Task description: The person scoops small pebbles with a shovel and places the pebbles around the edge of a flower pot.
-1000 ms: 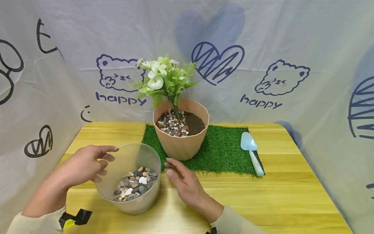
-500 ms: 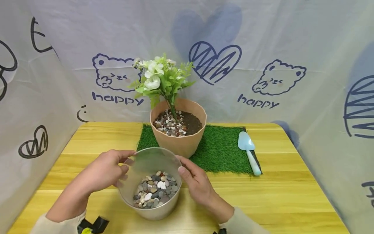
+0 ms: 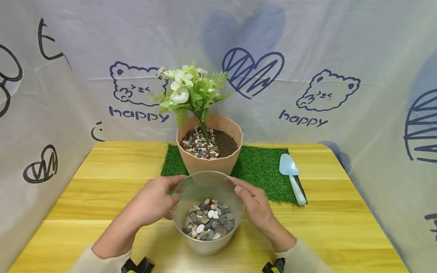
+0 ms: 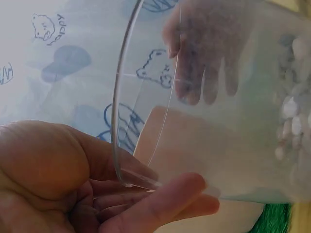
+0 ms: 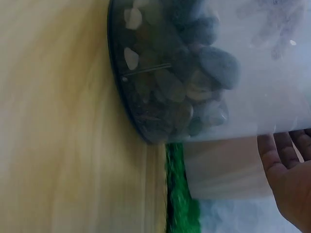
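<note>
Hands (image 3: 157,199) hold a clear round tub (image 3: 207,247); smooth pebbles (image 3: 209,220) inside.

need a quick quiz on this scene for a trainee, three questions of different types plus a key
1. Open question: what lies in the clear tub between the left hand and the right hand?
2. True or false: in the head view, the trowel lies to the left of the flowerpot.
3. Fill in the blank: in the flowerpot, pebbles cover the left side in the head view, while dark ____ shows on the right.

Key:
1. Stones, in grey, white and tan.
2. False; it lies to the right, at the edge of the green mat.
3. Soil.
</note>
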Motion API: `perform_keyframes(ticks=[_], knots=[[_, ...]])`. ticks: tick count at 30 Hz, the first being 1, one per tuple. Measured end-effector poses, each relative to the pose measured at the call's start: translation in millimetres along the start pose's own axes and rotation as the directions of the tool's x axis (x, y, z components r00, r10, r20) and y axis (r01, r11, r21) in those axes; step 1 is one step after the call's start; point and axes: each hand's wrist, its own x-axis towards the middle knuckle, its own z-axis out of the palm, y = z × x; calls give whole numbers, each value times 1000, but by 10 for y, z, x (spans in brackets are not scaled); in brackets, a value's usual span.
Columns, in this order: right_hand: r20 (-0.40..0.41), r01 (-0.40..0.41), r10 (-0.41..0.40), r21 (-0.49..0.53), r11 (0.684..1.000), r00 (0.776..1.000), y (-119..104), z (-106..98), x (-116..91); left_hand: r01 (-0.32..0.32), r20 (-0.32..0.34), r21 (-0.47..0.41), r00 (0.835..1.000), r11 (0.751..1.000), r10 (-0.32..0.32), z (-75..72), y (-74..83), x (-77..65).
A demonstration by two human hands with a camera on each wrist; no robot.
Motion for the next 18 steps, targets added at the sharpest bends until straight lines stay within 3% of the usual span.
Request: perform_keyframes(ticks=[9,18], knots=[[-31,-11,9,-51,999,999,91,-285,37,-16,-26,-71,1000,997,14,209,103,80],[-9,-32,32,-65,997,999,135,-451,96,-28,-97,-186,995,982,10,350,54,53]])
